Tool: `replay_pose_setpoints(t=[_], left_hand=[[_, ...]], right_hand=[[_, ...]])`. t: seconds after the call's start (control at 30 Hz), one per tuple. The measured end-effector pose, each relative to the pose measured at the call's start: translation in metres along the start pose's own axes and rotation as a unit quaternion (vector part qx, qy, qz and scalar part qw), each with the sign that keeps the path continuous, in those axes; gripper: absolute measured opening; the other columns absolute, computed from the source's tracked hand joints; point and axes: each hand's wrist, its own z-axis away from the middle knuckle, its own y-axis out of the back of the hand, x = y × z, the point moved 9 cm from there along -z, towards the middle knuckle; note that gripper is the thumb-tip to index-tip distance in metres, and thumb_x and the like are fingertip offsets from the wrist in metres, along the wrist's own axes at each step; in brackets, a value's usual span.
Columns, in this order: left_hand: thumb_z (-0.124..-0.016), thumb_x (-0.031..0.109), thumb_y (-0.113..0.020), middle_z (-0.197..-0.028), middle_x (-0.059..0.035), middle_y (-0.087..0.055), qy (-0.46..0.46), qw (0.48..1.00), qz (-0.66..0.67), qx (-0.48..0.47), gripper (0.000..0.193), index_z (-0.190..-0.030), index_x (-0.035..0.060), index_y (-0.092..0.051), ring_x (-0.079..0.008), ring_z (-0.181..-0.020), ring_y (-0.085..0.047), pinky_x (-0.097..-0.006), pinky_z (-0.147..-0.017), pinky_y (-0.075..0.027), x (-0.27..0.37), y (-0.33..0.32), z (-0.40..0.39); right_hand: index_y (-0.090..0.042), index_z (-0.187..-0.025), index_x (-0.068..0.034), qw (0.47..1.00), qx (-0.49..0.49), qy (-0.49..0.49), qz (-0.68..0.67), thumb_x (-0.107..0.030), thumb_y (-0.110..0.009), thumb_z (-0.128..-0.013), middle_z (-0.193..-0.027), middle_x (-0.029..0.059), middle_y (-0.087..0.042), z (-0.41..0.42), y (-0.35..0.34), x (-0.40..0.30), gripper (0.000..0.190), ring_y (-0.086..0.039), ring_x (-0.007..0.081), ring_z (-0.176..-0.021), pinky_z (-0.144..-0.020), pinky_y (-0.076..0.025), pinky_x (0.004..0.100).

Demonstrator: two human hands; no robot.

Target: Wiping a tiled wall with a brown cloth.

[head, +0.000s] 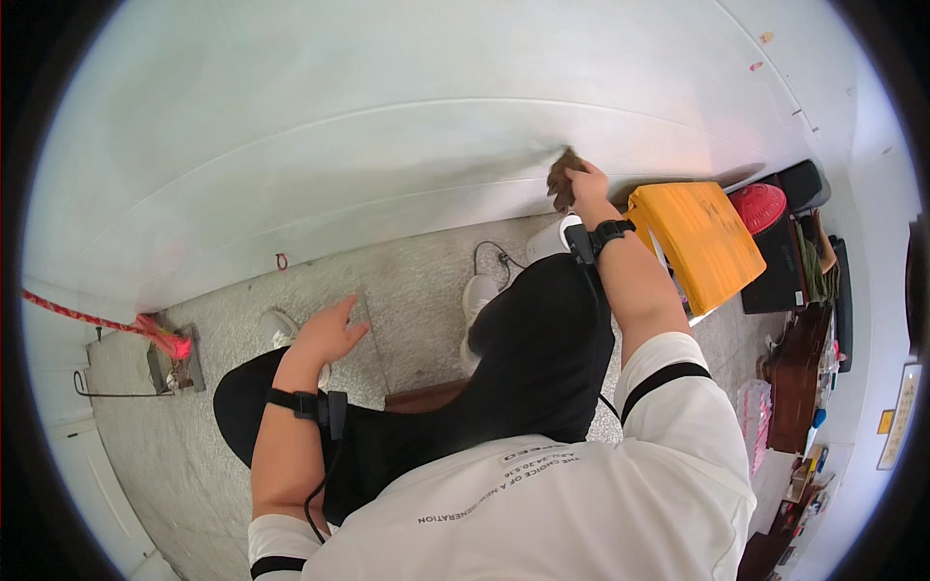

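A crumpled brown cloth (pixel 562 179) is gripped in my right hand (pixel 590 185) and pressed to the lower part of a white wall (pixel 436 138). Grey smudges run along the wall to the left of the cloth. Above my left knee hovers my left hand (pixel 330 334), fingers apart and holding nothing. A strap with a small black device (pixel 336 414) circles my left wrist, and a similar one (pixel 581 243) is on my right. I sit low, on what looks like a brown wooden stool (pixel 421 399), mostly hidden beneath my legs.
A yellow wrapped package (pixel 701 243) stands right of my right forearm, beside a black box (pixel 774 272) and a red round plastic item (pixel 758 208). A white cylindrical container (pixel 548 240) and black cable (pixel 501 256) lie near my right knee. A red broom or mop (pixel 163 336) leans at left.
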Motion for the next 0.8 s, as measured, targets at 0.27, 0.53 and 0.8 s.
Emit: replay_pose_setpoints(t=[0.27, 0.53, 0.8], left_hand=[[-0.094, 0.04, -0.066, -0.123, -0.0256, -0.068, 0.056, 0.997, -0.015, -0.043, 0.066, -0.147, 0.0041, -0.051, -0.0405, -0.114, -0.065, -0.0461, -0.098, -0.051, -0.035, -0.025, 0.007], [-0.096, 0.042, -0.063, -0.124, -0.0248, -0.068, 0.102, 0.991, -0.017, -0.089, 0.064, -0.148, 0.0058, -0.051, -0.0406, -0.116, -0.065, -0.0465, -0.099, -0.051, -0.031, -0.03, -0.004], [-0.095, 0.042, -0.063, -0.122, -0.0228, -0.07, 0.064, 0.993, -0.041, -0.088, 0.063, -0.148, 0.0087, -0.051, -0.0413, -0.113, -0.066, -0.0468, -0.097, -0.052, -0.026, -0.032, -0.006]], right_hand=[[-0.063, -0.138, -0.005, 0.974, 0.191, 0.083, -0.087, 0.006, -0.056, -0.092, -0.102, 0.0113, -0.074, -0.04, 0.078, -0.045, 0.048, -0.072, 0.0215, -0.085, -0.075, -0.059, 0.0346], [-0.051, -0.15, -0.005, 0.942, 0.243, 0.064, -0.222, -0.025, -0.044, -0.099, -0.139, 0.0226, -0.062, -0.062, 0.046, -0.07, 0.055, -0.061, 0.0377, -0.124, -0.109, -0.044, 0.0408], [-0.054, -0.148, -0.015, 0.958, 0.267, 0.103, 0.004, -0.022, -0.053, -0.098, -0.152, 0.0186, -0.05, 0.002, 0.005, -0.103, 0.05, -0.055, 0.0388, -0.133, -0.112, -0.043, 0.0379]])
